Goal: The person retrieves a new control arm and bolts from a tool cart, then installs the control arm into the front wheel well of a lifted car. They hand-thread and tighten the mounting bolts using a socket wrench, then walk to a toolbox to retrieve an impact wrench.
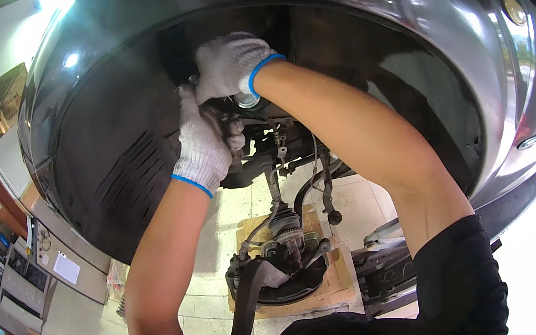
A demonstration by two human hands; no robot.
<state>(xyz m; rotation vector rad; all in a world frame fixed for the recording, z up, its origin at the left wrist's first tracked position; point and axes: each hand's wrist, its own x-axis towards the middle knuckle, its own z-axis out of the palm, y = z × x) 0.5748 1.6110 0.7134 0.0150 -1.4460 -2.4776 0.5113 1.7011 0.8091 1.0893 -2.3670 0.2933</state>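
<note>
Both gloved hands grip up inside the wheel arch (114,156) of the raised dark car (396,3). The right hand (228,62) is clenched over a short metal cylinder (247,99) near the arch's top edge; the left hand (204,146) closes around the dark suspension parts (242,136) just below it. Hanging beneath, toward the arch's lower edge, are the drive shaft (283,221) and the hub with brake disc (292,282), above a cardboard sheet (340,281) on the tiled floor. The step looks like working an upper strut fastening; the next move likely calls for steady support from the left while the right turns.
</note>
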